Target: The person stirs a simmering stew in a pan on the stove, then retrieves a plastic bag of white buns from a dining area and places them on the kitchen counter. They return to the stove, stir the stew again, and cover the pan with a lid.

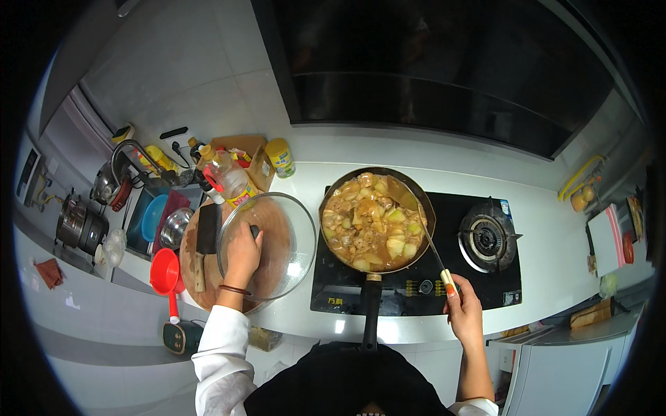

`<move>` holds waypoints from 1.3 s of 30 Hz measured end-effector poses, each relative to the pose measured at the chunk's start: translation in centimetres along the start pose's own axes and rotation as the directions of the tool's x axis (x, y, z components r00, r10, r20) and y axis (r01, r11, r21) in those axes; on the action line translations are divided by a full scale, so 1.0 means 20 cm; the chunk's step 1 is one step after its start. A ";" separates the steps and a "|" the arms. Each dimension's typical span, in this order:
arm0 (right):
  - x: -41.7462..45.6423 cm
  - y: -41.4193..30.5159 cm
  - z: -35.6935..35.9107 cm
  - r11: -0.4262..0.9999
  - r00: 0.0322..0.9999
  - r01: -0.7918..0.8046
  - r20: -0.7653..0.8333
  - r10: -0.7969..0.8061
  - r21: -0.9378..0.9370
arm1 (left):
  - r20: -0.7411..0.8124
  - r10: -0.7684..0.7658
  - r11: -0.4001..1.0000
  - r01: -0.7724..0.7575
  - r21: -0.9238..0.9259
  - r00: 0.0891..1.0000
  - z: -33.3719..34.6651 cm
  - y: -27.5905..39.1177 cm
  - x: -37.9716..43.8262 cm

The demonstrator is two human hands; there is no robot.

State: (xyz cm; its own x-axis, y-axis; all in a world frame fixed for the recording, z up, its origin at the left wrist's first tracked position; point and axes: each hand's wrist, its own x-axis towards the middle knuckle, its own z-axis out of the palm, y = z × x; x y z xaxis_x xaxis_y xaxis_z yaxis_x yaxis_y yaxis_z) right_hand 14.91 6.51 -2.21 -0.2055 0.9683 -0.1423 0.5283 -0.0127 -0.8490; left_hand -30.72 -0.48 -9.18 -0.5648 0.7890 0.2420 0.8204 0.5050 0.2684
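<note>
My left hand [244, 250] grips the dark knob of a clear glass pan lid [294, 236], which is over the right part of a round wooden chopping board [188, 278]. My right hand [464, 307] holds the pale handle end of a long spatula [433, 248]. Its blade dips into the stew at the pan's upper right. The stew [372, 221], chunks in brown sauce with pale green pieces, fills a deep frying pan [433, 208] on the left burner. The pan's black handle [371, 312] points towards me. Left of the lid lies a cleaver [209, 229] on the board.
A bare burner [481, 236] is on the right of the black gas hob [447, 208]. An oil bottle [229, 174], cardboard box [260, 161] and yellow canister [281, 157] stand behind the board. A red ladle [165, 270], steel bowl [176, 229] and sink [136, 221] are at left. A range hood [426, 73] overhangs.
</note>
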 end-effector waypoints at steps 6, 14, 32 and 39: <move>0.00 0.03 -0.04 0.996 0.998 0.025 -0.055 -0.030 -0.086 | 0.055 0.005 1.000 -0.006 0.024 0.998 0.08 -0.06 -0.02; 0.00 0.05 -0.03 0.998 0.999 0.007 -0.040 -0.009 -0.059 | 0.082 -0.018 0.994 0.009 0.109 0.996 0.18 -0.15 -0.03; 0.01 0.02 -0.07 0.998 0.999 -0.038 -0.023 0.036 -0.059 | 0.124 -0.071 0.987 0.052 0.150 0.990 0.30 -0.27 -0.04; 0.01 -0.04 -0.12 0.979 0.999 0.015 -0.042 -0.024 -0.202 | -0.089 0.195 0.963 -0.208 -0.172 0.977 -0.06 0.29 -0.14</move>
State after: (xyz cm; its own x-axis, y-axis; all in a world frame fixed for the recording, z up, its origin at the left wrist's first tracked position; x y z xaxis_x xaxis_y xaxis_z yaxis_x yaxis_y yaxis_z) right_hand 16.45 7.40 -0.30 -0.1835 0.9778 -0.1009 0.6811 0.0524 -0.7303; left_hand -24.44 -0.13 -7.08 -0.3993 0.8379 0.3722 0.8921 0.2613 0.3687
